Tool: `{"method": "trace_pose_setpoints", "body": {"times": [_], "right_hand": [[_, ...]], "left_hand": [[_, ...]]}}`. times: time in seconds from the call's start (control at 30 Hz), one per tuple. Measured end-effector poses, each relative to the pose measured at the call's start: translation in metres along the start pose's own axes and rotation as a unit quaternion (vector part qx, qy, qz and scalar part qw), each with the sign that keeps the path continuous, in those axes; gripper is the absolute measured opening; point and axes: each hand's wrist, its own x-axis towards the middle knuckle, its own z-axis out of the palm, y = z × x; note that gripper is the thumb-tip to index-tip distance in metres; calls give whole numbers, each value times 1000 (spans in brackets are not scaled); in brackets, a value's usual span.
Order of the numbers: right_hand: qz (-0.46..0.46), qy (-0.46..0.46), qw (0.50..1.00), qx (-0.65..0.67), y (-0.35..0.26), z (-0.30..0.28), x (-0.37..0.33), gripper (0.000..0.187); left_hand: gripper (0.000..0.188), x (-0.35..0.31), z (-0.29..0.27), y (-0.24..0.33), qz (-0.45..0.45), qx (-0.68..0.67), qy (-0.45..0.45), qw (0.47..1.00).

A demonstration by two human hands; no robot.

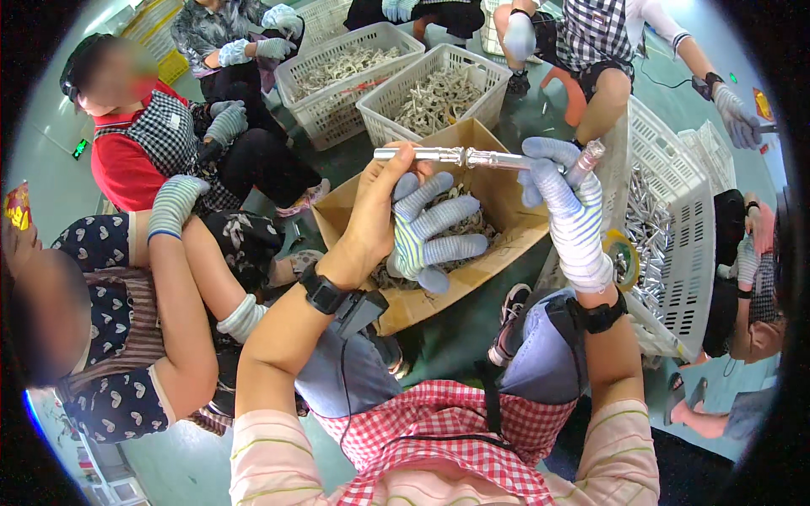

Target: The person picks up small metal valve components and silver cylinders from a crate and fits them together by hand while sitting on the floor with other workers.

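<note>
Because bare left hand and gloved right hand each close grip on one end, silver rod sits level over cardboard box.

A Shiny Silver Metal Rod Between Our Hands

We pinch one end in our bare left hand, a striped grey-blue fabric glove beside it; our gloved right hand grips the other, above an open brown cardboard box.
</note>
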Motion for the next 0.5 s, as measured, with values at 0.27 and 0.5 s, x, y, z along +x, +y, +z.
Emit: {"method": "trace_pose_setpoints", "body": {"times": [0.27,0.5], "right_hand": [[-10,1,999,-37,4,0,-8,22],[27,-28,999,-21,1,-1,-7,22]], "left_hand": [[19,-10,3,-2,-10,11,28,1000],[15,-11,-4,-1,1,-17,22,1000]]}}
